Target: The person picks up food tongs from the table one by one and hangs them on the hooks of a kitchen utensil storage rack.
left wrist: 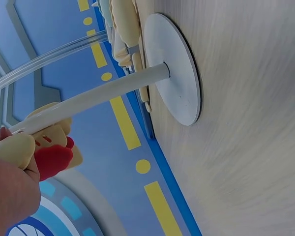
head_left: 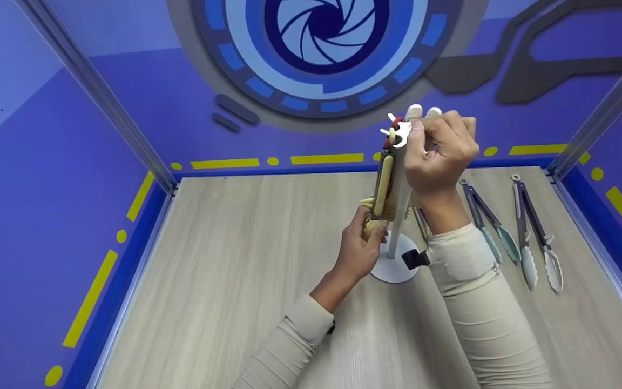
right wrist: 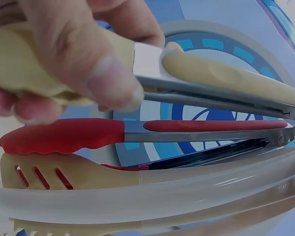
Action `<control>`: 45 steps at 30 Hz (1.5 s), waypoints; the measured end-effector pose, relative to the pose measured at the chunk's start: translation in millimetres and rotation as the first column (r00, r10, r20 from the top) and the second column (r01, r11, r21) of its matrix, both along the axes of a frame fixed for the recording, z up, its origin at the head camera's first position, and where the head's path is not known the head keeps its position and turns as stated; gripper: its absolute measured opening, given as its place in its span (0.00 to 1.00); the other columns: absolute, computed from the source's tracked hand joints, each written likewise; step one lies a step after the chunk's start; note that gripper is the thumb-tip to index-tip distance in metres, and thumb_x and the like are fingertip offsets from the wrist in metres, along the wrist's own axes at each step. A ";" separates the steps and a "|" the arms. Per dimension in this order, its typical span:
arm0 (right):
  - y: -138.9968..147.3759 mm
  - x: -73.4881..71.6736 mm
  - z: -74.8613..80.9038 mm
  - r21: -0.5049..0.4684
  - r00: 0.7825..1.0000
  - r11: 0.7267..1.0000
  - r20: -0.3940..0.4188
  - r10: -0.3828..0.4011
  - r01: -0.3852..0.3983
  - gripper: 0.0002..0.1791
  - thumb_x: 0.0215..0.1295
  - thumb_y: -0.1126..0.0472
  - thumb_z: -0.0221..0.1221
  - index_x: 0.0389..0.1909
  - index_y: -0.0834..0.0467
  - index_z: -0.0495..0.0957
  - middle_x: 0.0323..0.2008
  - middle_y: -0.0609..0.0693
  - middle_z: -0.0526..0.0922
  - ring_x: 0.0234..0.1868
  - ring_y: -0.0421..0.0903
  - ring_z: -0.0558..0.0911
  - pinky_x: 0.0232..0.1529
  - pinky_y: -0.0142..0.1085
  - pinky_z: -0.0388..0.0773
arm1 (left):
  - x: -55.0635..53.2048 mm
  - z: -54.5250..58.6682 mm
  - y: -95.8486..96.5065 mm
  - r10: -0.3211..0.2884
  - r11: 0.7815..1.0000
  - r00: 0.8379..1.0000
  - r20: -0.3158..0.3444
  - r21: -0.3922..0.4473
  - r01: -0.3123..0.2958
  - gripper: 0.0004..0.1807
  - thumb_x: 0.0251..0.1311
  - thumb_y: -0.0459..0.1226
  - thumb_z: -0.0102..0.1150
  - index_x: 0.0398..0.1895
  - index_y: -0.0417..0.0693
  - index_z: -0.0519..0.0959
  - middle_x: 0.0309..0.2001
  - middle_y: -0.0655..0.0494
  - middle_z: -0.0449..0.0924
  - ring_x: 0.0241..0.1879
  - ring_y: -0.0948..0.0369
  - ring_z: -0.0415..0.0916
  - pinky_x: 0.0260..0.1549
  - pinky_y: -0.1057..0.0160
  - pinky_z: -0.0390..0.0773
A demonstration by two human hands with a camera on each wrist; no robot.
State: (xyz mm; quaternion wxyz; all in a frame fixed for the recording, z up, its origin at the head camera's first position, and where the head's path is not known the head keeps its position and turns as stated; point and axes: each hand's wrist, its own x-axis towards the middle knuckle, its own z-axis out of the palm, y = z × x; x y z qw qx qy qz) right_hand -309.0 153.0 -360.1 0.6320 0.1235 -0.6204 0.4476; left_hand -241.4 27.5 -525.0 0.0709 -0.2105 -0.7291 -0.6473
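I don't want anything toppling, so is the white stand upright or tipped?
The stand is upright: its round base lies flat on the tabletop, and the pole rises from it.

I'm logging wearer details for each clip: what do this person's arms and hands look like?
Long, creased cream sleeves cover both arms. A small black device juts from the right cuff; a black edge shows beside the left cuff. The left hand and right hand are ungloved.

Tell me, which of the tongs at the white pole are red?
The red tongs, shown in the right wrist view just below the cream tongs that the left hand grips; their head and handle strip are red, not cream.
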 end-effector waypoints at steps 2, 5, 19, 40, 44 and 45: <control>1.1 0.4 0.5 0.002 1.000 1.000 -0.005 0.013 -0.013 0.14 0.58 0.67 0.60 0.17 0.69 0.81 0.17 0.64 0.72 0.22 0.57 0.67 0.47 0.28 0.58 | -0.5 0.0 2.4 0.004 1.000 1.000 -0.005 -0.013 -0.004 0.14 0.80 0.38 0.55 0.61 0.43 0.72 0.44 0.43 0.85 0.40 0.49 0.87 0.40 0.68 0.85; 3.5 0.1 0.9 0.002 0.999 0.999 -0.012 0.039 -0.039 0.13 0.58 0.67 0.61 0.16 0.70 0.81 0.17 0.65 0.73 0.22 0.57 0.67 0.47 0.28 0.59 | -1.2 0.2 5.0 0.003 1.000 1.000 -0.010 -0.029 -0.004 0.14 0.80 0.39 0.55 0.62 0.44 0.71 0.45 0.42 0.85 0.40 0.51 0.87 0.40 0.68 0.85; 14.7 -5.1 -4.3 -0.004 0.977 0.977 0.013 0.213 -0.213 0.15 0.57 0.63 0.60 0.17 0.69 0.83 0.17 0.65 0.76 0.28 0.29 0.71 0.41 0.29 0.62 | 0.2 2.7 -6.2 -0.021 0.991 1.000 -0.011 -0.130 0.019 0.19 0.81 0.43 0.54 0.67 0.50 0.68 0.52 0.45 0.84 0.44 0.63 0.83 0.41 0.69 0.82; 45.3 11.4 2.8 0.269 0.977 0.945 0.144 0.154 -0.189 0.30 0.65 0.35 0.62 0.30 0.59 0.93 0.27 0.60 0.90 0.37 0.62 0.77 0.55 0.32 0.57 | -5.3 1.0 -14.5 0.158 0.972 0.985 -0.063 -0.165 -0.167 0.30 0.65 0.49 0.74 0.67 0.52 0.75 0.59 0.54 0.81 0.64 0.59 0.80 0.68 0.50 0.79; 47.2 12.8 5.2 0.275 0.974 0.939 0.145 0.173 -0.208 0.42 0.69 0.24 0.54 0.31 0.61 0.92 0.31 0.61 0.92 0.37 0.62 0.78 0.55 0.31 0.57 | -6.2 2.2 -14.2 0.162 0.972 0.983 -0.091 -0.155 -0.175 0.30 0.63 0.46 0.76 0.65 0.50 0.76 0.56 0.53 0.80 0.60 0.59 0.80 0.63 0.56 0.80; 47.1 13.8 6.3 0.274 0.973 0.938 0.145 0.179 -0.214 0.43 0.70 0.24 0.53 0.31 0.61 0.92 0.31 0.62 0.91 0.37 0.63 0.78 0.55 0.31 0.58 | -6.5 2.3 -14.2 0.160 0.973 0.982 -0.102 -0.153 -0.174 0.30 0.63 0.45 0.76 0.65 0.50 0.76 0.56 0.52 0.80 0.60 0.59 0.79 0.62 0.57 0.79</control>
